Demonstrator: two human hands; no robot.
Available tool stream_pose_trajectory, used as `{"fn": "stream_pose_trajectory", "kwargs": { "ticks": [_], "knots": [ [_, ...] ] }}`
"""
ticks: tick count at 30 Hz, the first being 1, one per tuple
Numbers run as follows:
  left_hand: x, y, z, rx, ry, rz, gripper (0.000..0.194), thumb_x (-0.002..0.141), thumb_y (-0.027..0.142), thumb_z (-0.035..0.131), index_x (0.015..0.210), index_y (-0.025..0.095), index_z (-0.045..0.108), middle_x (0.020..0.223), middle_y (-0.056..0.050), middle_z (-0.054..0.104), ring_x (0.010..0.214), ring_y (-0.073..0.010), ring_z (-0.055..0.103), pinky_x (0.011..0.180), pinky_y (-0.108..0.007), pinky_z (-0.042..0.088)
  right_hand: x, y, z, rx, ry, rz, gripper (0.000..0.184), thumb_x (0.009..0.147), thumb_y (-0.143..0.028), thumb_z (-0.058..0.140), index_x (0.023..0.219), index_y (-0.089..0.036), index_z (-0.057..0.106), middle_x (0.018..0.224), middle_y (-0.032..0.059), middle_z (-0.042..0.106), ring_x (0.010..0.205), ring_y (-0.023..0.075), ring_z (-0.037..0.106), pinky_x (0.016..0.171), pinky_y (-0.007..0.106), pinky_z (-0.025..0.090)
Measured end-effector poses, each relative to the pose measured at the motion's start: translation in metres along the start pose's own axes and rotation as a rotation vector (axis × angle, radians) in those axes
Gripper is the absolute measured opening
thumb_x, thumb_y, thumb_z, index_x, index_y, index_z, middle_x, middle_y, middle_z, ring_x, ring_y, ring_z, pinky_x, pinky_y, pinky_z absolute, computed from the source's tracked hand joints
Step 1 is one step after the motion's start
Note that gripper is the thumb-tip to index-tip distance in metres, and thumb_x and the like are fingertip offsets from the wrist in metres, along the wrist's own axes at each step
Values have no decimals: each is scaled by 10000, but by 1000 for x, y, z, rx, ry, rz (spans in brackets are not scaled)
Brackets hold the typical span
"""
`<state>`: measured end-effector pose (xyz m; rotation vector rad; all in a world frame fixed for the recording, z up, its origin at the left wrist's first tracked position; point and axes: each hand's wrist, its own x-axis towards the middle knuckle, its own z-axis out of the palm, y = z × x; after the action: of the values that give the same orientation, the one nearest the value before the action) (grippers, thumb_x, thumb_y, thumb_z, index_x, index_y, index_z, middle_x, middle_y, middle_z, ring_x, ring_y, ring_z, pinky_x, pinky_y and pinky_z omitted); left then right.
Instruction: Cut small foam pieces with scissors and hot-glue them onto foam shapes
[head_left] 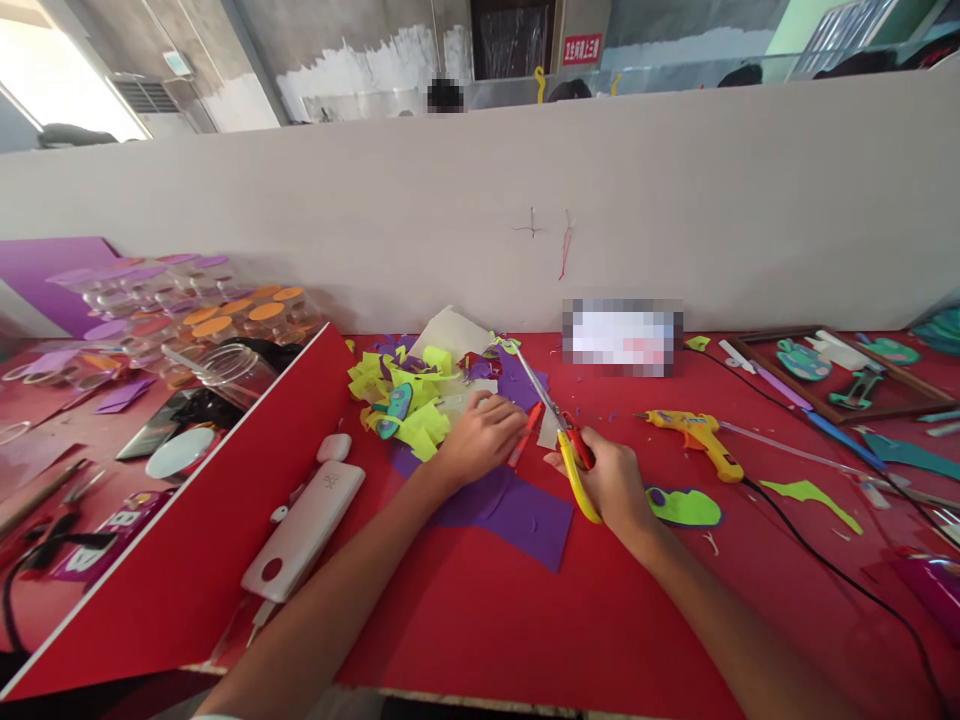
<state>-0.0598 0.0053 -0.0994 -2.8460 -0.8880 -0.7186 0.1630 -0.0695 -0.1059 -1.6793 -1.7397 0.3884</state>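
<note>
My left hand (486, 436) rests over the scrap pile with its fingers curled and close together. Its fingertips are right beside a red pen (535, 416); whether they grip anything is hidden. In my right hand (613, 478) are scissors (576, 482) with yellow and red handles, seen nearly edge-on. Their long blades point away toward a small yellow-green piece (507, 345) at the tip. Purple felt (534, 522) lies flat under and in front of my hands. Yellow-green scraps (424, 428) and a teal cut-out shape (395, 410) are heaped left of my left hand.
To the right lie a yellow glue gun (697, 432) with its cord, a green felt shape (685, 507) and a wooden tray (840, 412). A white power bank (304, 532) sits beside the red divider (172, 560). Lidded clear cups (217, 328) stand beyond it.
</note>
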Motion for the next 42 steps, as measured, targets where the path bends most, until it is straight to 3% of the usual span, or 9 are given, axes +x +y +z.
{"fn": "stream_pose_trajectory", "kwargs": {
  "ticks": [6,11,15,18,20,24,28,34,42],
  "knots": [
    [1,20,4,-121,-214,65,375,1056,471,452,1221,279,729,1393,-72,672,1400,-285,523,1264,-565,157,2,-4,-4,67,21,39,600,802,-819,524,639,-264,364,506,-43,418,501,135,308,515,262,285],
    [-3,16,14,-149,-187,7,405,1065,422,456,1397,253,614,1402,-71,674,1396,-276,539,1281,-578,125,2,-5,-4,98,17,55,598,780,-810,554,631,-262,366,498,-55,393,509,129,281,509,261,286],
    [-1,12,17,-248,40,-72,236,1040,312,529,1183,221,694,1215,-74,753,1243,-228,645,1223,-508,319,3,-7,-5,137,24,86,593,766,-803,564,624,-258,378,490,-64,373,498,123,288,496,260,273],
    [7,5,14,-385,286,-278,86,978,244,598,951,189,658,1001,-68,732,1007,-195,689,989,-395,527,4,-4,-3,181,29,105,574,773,-771,575,614,-255,383,488,-70,354,489,119,305,487,260,250],
    [18,-2,10,-528,433,-449,47,923,219,631,951,190,606,944,-44,679,886,-163,668,838,-322,558,5,1,1,228,9,109,546,787,-735,581,617,-250,395,496,-69,358,493,120,325,484,258,246],
    [48,-17,-2,-929,582,-627,380,825,193,681,1183,215,557,878,14,591,729,-97,609,702,-233,530,5,13,11,319,-44,106,468,827,-647,568,647,-242,416,546,-56,415,523,130,385,510,260,294],
    [67,-24,-23,-1130,513,-666,170,866,286,680,833,161,569,791,2,581,701,-89,592,663,-212,507,2,19,19,370,-89,62,395,892,-606,481,825,-220,525,703,1,569,605,164,503,566,282,373],
    [69,-14,-50,-1079,394,-520,133,977,316,570,951,205,501,772,36,559,582,-68,585,608,-212,506,0,10,14,449,-123,-11,407,906,-620,439,901,-218,503,795,29,594,652,177,522,587,301,410],
    [72,-1,-73,-791,373,-536,244,965,272,584,744,181,532,587,44,441,507,-74,438,493,-217,329,-1,-1,3,381,-173,43,330,861,-547,543,819,-224,493,699,-11,563,603,159,488,565,283,358]
  ]
}}
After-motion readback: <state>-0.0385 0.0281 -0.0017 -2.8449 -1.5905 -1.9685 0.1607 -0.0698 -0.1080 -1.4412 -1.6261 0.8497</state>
